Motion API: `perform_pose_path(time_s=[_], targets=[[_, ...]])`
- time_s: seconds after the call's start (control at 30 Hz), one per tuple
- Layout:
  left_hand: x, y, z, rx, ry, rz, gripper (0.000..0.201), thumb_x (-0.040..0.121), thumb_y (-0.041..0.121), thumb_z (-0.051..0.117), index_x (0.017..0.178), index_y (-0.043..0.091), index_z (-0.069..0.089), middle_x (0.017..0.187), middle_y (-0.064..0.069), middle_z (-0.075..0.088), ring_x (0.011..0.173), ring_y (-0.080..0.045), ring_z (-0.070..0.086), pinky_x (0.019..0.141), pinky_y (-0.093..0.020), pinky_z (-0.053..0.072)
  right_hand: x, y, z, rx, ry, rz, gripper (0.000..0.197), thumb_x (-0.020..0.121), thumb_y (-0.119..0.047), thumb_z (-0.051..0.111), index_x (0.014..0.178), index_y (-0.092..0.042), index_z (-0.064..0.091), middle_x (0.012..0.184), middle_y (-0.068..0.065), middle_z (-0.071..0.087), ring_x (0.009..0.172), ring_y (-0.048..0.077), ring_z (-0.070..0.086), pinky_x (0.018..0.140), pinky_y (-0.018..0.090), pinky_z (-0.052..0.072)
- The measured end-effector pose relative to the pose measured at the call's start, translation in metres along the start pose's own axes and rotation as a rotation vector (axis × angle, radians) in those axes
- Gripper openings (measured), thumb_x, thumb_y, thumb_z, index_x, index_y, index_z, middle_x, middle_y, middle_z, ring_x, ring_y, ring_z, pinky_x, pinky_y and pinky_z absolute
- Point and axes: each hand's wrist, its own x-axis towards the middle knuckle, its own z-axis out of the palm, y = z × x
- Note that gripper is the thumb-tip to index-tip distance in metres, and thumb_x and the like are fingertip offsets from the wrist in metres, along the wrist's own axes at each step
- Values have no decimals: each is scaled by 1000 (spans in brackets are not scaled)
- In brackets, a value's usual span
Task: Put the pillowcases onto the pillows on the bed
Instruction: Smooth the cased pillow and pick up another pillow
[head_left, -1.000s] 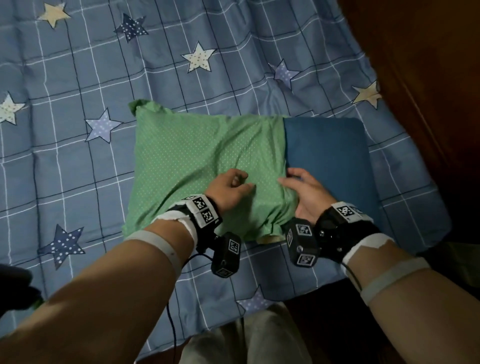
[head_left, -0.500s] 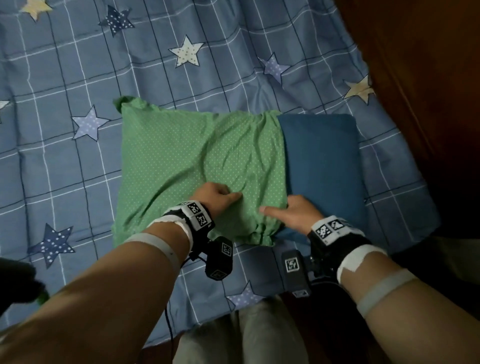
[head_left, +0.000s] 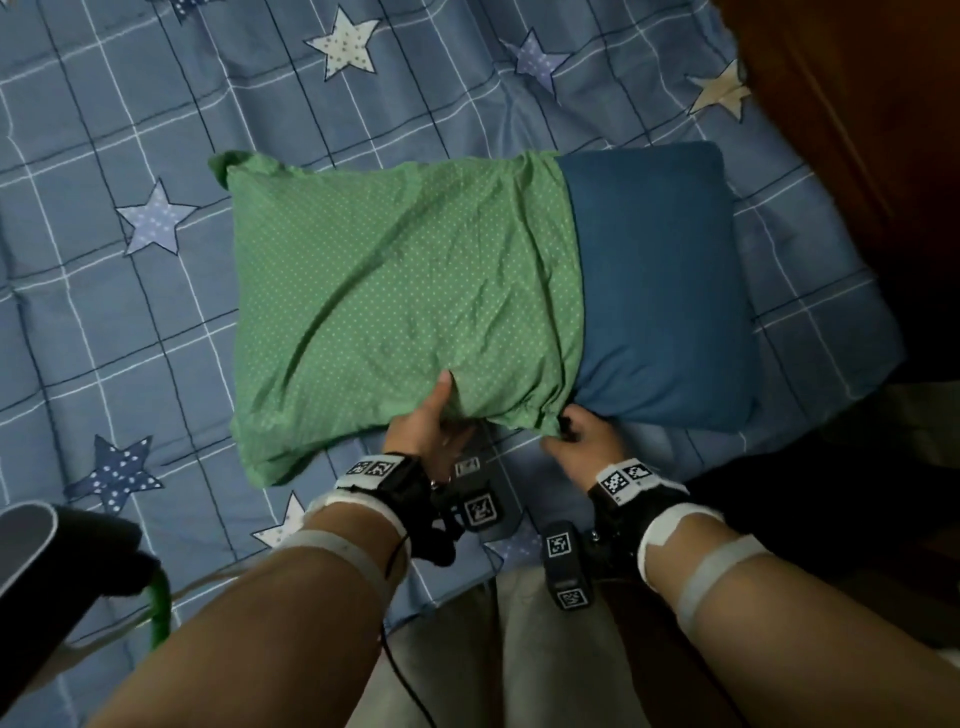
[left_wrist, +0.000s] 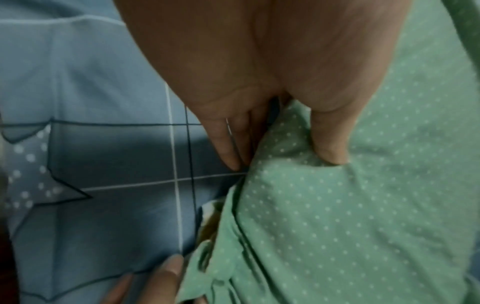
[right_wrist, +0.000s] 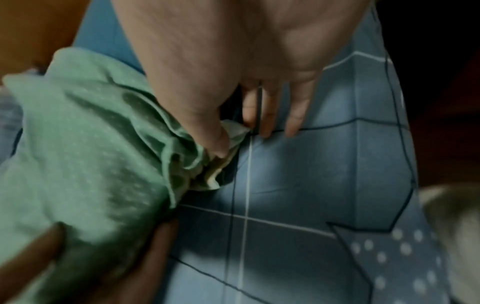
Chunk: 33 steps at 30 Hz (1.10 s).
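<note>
Both my hands pinching green pillowcase (head_left: 405, 291) hem, left hand (head_left: 431, 426) mid-edge, right hand (head_left: 582, 441) at corner; uneven pull risks bunching on blue pillow (head_left: 660, 291).

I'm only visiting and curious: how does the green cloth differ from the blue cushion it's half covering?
The green pillowcase is dotted with small pale spots; the blue pillow is plain. The pillowcase is thin and creased, its open edge bunched, while the pillow's bare end looks smooth and plump. The left hand and right hand both grip the pillowcase at its near edge, not the pillow's bare end. Both lie on the star-patterned bedspread.
</note>
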Motion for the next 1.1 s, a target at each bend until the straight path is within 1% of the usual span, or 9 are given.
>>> perform_pose_path(time_s=[0.13, 0.23, 0.4, 0.47, 0.63, 0.73, 0.83, 1.0, 1.1], targets=[[-7, 22, -5, -106, -39, 64, 39, 86, 23, 75, 117, 4, 61, 117, -20, 68, 102, -40, 66, 88, -58, 55, -9, -12, -4, 32, 224, -80, 10, 79, -8, 70, 86, -13, 74, 81, 7, 72, 78, 19, 65, 66, 19, 42], [-13, 39, -12, -33, -29, 170, 29, 88, 22, 73, 111, 5, 64, 112, -18, 70, 99, -39, 68, 82, -53, 58, -10, -21, -16, -11, 358, -76, 21, 81, -2, 62, 96, -10, 73, 89, 10, 73, 84, 26, 67, 73, 22, 44], [-23, 74, -17, 9, 24, 345, 15, 87, 21, 74, 94, 10, 67, 107, -17, 71, 92, -38, 69, 77, -58, 59, -26, -34, -56, 49, 424, -193, 22, 86, -7, 51, 98, -17, 67, 74, 1, 73, 72, 12, 72, 75, 31, 58], [-33, 83, -12, 7, 27, 380, 13, 88, 19, 74, 91, 10, 65, 106, -19, 70, 90, -39, 69, 74, -57, 59, -34, -45, -70, -13, 459, -228, 24, 89, 0, 48, 99, -11, 66, 65, 0, 71, 63, 3, 66, 70, 18, 53], [-56, 102, -6, -21, 38, 440, 19, 89, 23, 72, 94, 12, 58, 110, -16, 65, 97, -39, 66, 75, -57, 59, -57, -78, -85, -47, 536, -326, 23, 89, 1, 52, 101, -10, 68, 73, 4, 66, 70, 23, 64, 68, 26, 45], [-85, 120, -4, 71, -43, 506, 18, 93, 28, 67, 97, 13, 58, 105, -12, 68, 93, -35, 69, 83, -49, 59, -71, -113, -99, -31, 515, -417, 22, 87, 1, 54, 99, -13, 67, 85, 4, 67, 76, 22, 62, 70, 27, 45], [-120, 146, 5, 132, -83, 570, 11, 97, 22, 60, 90, 15, 54, 82, -13, 65, 64, -27, 66, 76, -47, 58, -83, -169, -124, -49, 515, -531, 21, 88, 1, 55, 101, -8, 69, 96, 9, 68, 89, 25, 61, 76, 23, 38], [-198, 230, 20, 391, 228, 884, 29, 80, 33, 61, 69, 14, 42, 73, -18, 49, 66, -25, 47, 69, -44, 47, -118, -282, -202, -176, 401, -590, 17, 95, -11, 51, 102, -12, 66, 92, 10, 69, 85, 27, 61, 70, 28, 38], [-258, 280, 22, 418, 427, 991, 31, 90, 21, 54, 66, 11, 37, 64, -13, 41, 70, -29, 39, 67, -32, 32, -155, -340, -243, -209, 31, -603, 19, 101, -17, 46, 95, -11, 62, 73, 3, 64, 55, 13, 59, 59, 29, 44]])
